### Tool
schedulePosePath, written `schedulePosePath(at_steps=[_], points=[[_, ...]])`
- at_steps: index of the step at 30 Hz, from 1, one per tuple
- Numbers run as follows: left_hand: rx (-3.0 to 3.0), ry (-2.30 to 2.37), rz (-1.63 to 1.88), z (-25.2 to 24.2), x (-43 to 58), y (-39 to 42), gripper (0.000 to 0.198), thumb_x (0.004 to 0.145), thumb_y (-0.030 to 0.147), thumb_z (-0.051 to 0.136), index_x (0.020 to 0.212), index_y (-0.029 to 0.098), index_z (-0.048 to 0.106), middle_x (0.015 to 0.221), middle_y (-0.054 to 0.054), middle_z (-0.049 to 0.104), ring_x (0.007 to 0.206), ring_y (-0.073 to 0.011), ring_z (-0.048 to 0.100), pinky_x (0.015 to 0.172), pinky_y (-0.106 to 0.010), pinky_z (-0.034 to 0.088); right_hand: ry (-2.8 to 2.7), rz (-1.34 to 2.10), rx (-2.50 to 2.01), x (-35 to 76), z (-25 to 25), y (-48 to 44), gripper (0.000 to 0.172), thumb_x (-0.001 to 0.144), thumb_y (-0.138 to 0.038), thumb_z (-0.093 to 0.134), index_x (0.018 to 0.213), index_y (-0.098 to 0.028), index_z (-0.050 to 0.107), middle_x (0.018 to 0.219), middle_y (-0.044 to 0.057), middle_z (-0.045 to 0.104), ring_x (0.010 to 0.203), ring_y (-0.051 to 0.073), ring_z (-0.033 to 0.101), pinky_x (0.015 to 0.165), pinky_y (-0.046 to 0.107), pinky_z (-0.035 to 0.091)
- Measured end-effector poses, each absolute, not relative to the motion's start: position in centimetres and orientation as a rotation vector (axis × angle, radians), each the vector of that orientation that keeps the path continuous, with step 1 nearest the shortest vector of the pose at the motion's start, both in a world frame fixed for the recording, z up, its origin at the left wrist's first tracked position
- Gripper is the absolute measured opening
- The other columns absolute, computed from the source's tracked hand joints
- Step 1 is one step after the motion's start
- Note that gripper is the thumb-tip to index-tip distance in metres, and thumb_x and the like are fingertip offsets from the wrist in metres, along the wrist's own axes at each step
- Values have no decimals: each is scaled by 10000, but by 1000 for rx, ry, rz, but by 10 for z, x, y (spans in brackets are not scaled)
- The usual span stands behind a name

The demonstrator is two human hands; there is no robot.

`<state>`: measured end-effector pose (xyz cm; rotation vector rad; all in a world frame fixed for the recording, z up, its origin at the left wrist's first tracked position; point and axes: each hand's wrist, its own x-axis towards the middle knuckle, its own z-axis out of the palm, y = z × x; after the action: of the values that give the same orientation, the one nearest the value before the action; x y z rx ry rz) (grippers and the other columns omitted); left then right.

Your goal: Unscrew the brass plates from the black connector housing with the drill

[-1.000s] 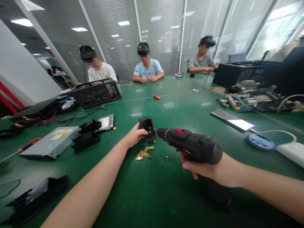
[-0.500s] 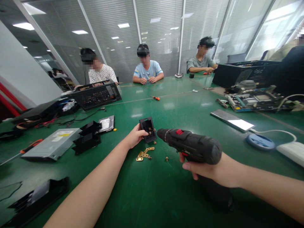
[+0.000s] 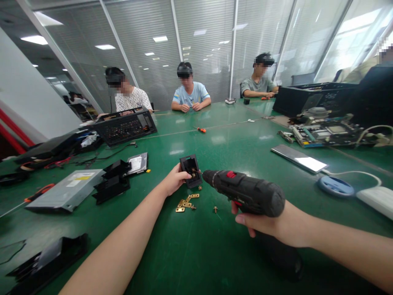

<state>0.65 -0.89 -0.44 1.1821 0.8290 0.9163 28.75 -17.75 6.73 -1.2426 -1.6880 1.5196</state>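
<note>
Between the thumb and fingers of my left hand (image 3: 177, 179) is a small black box-shaped housing (image 3: 190, 164), its open side towards me. Brass-coloured parts show inside it. My right hand (image 3: 270, 221) is wrapped round the grip of a black cordless drill (image 3: 245, 190) with red details. The drill points left, its bit reaching the right side of the housing; whether it touches a screw there I cannot tell. Just below the housing lie several brass plates (image 3: 186, 201) and a loose screw (image 3: 193, 207). Another screw (image 3: 215, 209) stands apart, left of the drill's grip.
On the left lie a metal disc drive (image 3: 66, 190), black brackets (image 3: 112, 188), a hard drive (image 3: 138, 162) and an orange-handled screwdriver (image 3: 39, 191). To the right are a phone (image 3: 297, 157), a blue round object (image 3: 335, 185) and circuit boards (image 3: 325, 131). Co-workers sit across the table.
The view has shifted slightly, so the table's contents sit a little lower. Both hands keep their hold, with the drill still against or near the housing.
</note>
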Motion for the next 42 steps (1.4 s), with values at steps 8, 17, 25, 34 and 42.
schedulePosePath(at_steps=[8, 17, 25, 34, 42], points=[[1181, 820, 903, -5, 6, -7, 653, 595, 145, 756, 1228, 163, 597, 1133, -123, 768, 1049, -307, 729, 1017, -513, 509, -1755, 1458, -1233, 287, 68, -181, 228, 854, -398, 694, 854, -195, 593, 723, -10, 605, 561, 136, 601, 569, 291, 530], [1190, 824, 896, -3, 6, -9, 624, 605, 149, 760, 1210, 170, 605, 1133, -123, 767, 1049, -302, 727, 990, -486, 523, -1688, 1509, -1199, 286, 67, -180, 240, 830, -362, 736, 961, -201, 614, 843, 2, 648, 573, 127, 632, 573, 287, 556], [1182, 816, 902, -6, 5, -6, 647, 601, 150, 767, 1227, 165, 602, 1145, -127, 763, 1046, -306, 729, 1005, -506, 515, -1770, 1439, -1229, 288, 69, -178, 229, 838, -408, 705, 841, -197, 618, 695, 1, 625, 564, 152, 618, 569, 291, 522], [1181, 832, 924, -8, 5, -5, 626, 601, 140, 753, 1208, 166, 603, 1123, -115, 769, 1040, -293, 727, 1010, -503, 515, -1714, 1498, -1248, 285, 73, -180, 229, 801, -391, 722, 853, -210, 591, 783, 3, 618, 583, 148, 628, 580, 309, 550], [1216, 805, 913, -7, 5, -6, 554, 631, 142, 736, 1172, 178, 621, 1128, -116, 770, 1063, -314, 731, 1003, -518, 522, -1650, 1484, -1174, 288, 65, -179, 401, 820, -374, 775, 1169, -211, 664, 909, 22, 696, 565, 137, 653, 531, 278, 588]])
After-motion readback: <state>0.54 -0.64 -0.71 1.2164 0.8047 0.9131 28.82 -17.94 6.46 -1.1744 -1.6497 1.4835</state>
